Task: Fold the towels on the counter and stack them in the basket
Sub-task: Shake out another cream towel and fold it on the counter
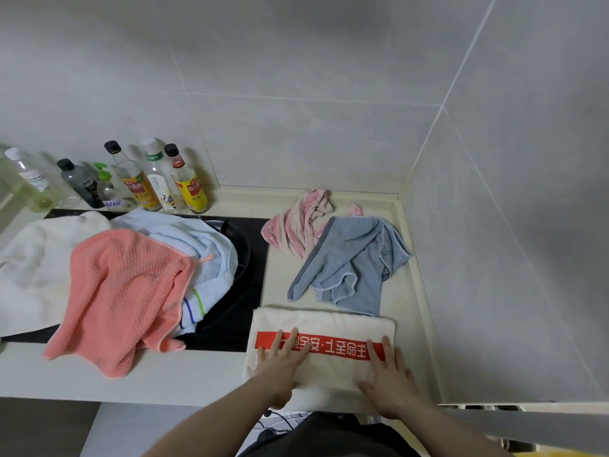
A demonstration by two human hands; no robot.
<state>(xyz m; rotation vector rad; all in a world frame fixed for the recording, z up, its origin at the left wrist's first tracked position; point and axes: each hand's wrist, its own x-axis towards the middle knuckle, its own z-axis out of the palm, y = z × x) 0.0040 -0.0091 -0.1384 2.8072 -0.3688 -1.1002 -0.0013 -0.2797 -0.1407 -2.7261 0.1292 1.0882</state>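
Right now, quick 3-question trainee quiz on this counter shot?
1. True or false: both hands lie flat on the cream towel.
2. Which towel lies partly over the blue towel? A) pink towel B) coral towel C) neither
3. Fill in: the bottles stand against the ____.

Key: 1 true: left hand, right hand. 2 C; the blue lies over the pink. 3 wall.
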